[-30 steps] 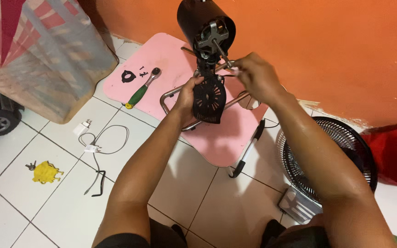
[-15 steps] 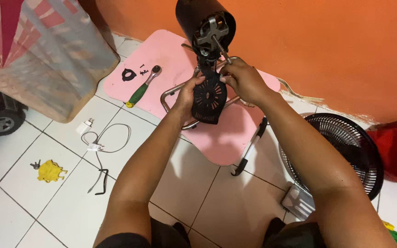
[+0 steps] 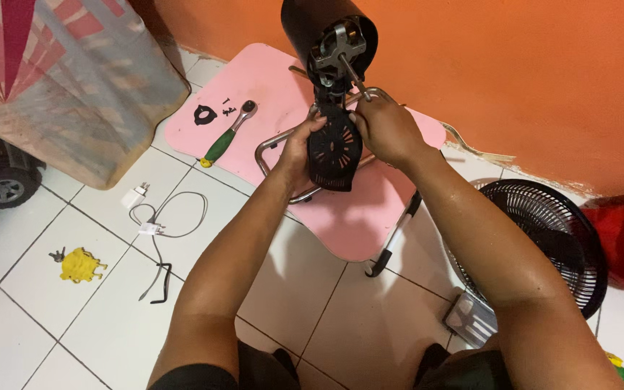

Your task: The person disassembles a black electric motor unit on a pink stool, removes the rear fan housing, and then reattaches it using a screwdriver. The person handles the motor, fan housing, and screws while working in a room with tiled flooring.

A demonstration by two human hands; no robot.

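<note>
Head view: left hand (image 3: 299,150) and right hand (image 3: 384,130) clasp the black vented cover (image 3: 334,148), which could slip off the motor housing (image 3: 328,32) if either loosens.

The left hand (image 3: 299,148) and right hand (image 3: 384,128) grip a black vented cover (image 3: 334,150) of matt plastic, ribbed with slots; above it the black motor housing (image 3: 313,23) looks smooth and faintly glossy, with a bare metal bracket and shaft (image 3: 341,52) of dull silver; the bent tube frame (image 3: 272,141) is polished chrome-like metal; the pink surface (image 3: 355,217) is smooth and matt; the ratchet wrench (image 3: 227,133) has a shiny metal head and a green plastic grip; the fan grille (image 3: 543,231) is thin black wire; the floor (image 3: 95,318) is glossy white tile; the orange wall (image 3: 529,79) looks matt painted; the striped cloth (image 3: 59,79) hangs soft and creased.
</note>
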